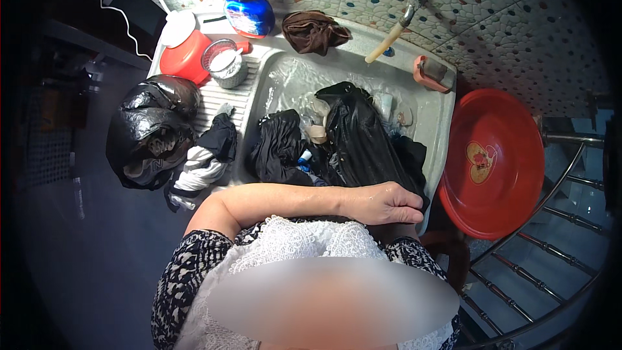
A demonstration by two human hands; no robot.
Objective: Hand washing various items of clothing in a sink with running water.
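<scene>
My left forearm lies across the near edge of the white sink (443, 126). At its right end my left hand (396, 204) is closed, fingers curled in front of my right arm; what they hold, if anything, is hidden. My right hand does not show; only a bit of its arm and the patterned sleeve appear behind and below the left hand. Wet black clothing (363, 136) stretches through the sink's water up to that hand. Another dark bundled garment (277, 146) lies to its left, beside a small blue-and-white object (304, 159).
A black plastic bag (152, 107), a black-and-white garment (204, 162), a red container (184, 55), a grey basket (227, 71) and a blue spray bottle (249, 13) stand left. Brown cloth (314, 31) lies behind; a tap (413, 1) overhangs. Right: a red basin (495, 162), metal railing (564, 181).
</scene>
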